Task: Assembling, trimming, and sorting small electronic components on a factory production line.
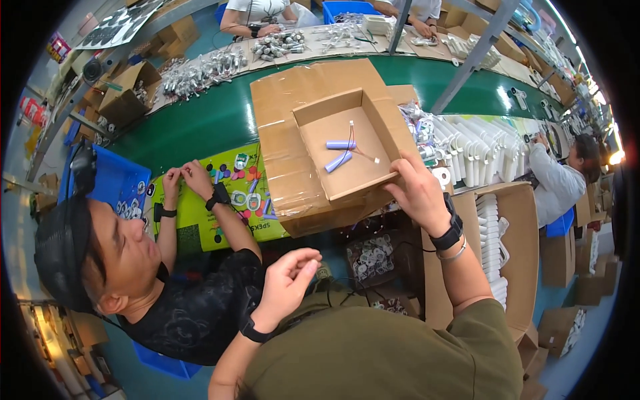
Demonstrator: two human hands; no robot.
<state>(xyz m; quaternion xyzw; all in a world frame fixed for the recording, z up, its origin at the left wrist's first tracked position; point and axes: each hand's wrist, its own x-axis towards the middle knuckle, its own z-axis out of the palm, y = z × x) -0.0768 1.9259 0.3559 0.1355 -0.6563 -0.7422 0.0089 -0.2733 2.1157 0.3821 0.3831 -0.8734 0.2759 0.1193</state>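
My right hand (420, 193) grips the near right corner of a shallow open cardboard box (340, 120), thumb outside and fingers over the rim. The box rests tilted on a larger taped carton (283, 133). Inside the shallow box lie two purple cylindrical batteries (338, 161) with thin wires and small white connectors. My left hand (287, 287) hovers in front of my body, left of the box and apart from it. Its fingers are loosely bent, with the thumb a little away from them and nothing visible between.
At my left a co-worker (193, 300) handles something small over a yellow-green mat (207, 193) strewn with coloured parts. White plastic housings (477, 147) line the green bench at right. A carton (520, 267) of white parts stands by my right arm. More people work across the bench.
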